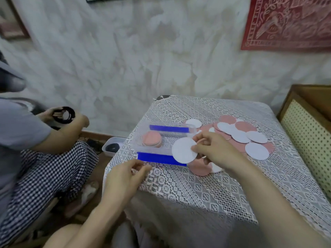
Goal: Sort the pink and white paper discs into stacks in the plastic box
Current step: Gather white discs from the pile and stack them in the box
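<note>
Now, right hand (214,149) pinching white disc (181,151) — left hand (123,179) fingers (141,169) relaxed

Table (197,194): bears the plastic box (161,158) on its left part.
Stack of discs (151,138): inside the box, at its left end.
Loose discs (240,135): on the table, right of the box.
Single disc (183,150): in the right hand (213,149), over the box's right end.
Left hand (125,178): just near of the box.
Tub (112,145): on the floor, left of the table.

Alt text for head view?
The right hand pinches a white disc at the clear plastic box, which holds a pink stack. The left hand sits beside the box's near edge; loose pink and white discs lie on the lace tablecloth.
</note>
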Motion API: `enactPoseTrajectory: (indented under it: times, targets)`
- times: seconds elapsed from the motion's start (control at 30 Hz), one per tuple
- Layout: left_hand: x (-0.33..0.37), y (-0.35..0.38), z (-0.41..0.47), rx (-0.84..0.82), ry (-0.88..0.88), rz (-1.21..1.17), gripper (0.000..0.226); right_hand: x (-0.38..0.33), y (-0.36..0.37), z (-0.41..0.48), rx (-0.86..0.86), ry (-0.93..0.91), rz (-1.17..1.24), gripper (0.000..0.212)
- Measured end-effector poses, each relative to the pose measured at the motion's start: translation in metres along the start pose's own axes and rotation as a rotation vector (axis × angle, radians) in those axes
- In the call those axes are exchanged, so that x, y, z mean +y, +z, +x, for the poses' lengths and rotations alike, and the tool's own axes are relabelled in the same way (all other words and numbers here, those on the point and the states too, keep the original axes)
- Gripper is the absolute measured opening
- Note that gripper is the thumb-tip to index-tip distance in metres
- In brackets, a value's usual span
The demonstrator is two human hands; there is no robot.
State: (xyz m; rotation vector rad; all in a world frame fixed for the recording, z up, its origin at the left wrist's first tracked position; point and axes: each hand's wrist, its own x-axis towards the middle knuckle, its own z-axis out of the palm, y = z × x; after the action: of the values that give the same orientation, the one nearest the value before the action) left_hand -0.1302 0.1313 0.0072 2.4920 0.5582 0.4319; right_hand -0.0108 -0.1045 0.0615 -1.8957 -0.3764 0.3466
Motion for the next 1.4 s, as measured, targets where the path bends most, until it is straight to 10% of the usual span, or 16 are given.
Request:
enactPoseTrajectory:
  times: [0.47,0.73,1.4]
  targets:
    - [-0.014,-0.029,0.085,-0.171,0.106,0.050,0.107,-0.031,0.088,0.115,0.058,0.083,-0.182,0.018]
    - [-0.020,-0.016,0.085,-0.135,0.183,-0.031,0.102,-0.017,0.102,0.121,0.082,0.039,-0.631,0.018]
    - [-0.027,-0.008,0.082,-0.085,0.224,-0.165,0.100,-0.021,0.101,0.119,-0.082,-0.085,-0.832,0.043]
